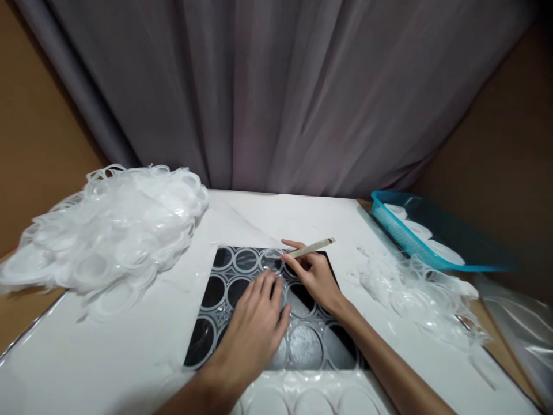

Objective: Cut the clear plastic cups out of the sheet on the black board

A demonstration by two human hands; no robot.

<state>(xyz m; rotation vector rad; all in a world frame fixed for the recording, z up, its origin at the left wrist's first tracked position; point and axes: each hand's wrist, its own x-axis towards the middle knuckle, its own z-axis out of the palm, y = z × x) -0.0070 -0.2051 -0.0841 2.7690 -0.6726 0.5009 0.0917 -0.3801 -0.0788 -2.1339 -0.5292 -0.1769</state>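
A clear plastic sheet (254,260) printed or moulded with rows of pale rings lies over a black mat (202,340) in the middle of the table. My left hand (258,311) rests flat on the sheet, its fingers stretched towards the upper rings. Pinched in my right hand (314,274) is a slim pale pen-like tool (311,248) with a reddish back end. Its tip, pointing left, is by a ring in the top row and is too small to make out. More round white shapes (313,402) show in the plastic below the mat.
A large heap of white rings and clear film (125,225) stands at the left. On the right lie more plastic scraps (406,288), near a blue basket (401,230) with several white discs (444,252). A grey curtain (276,98) hangs behind the white table (125,351).
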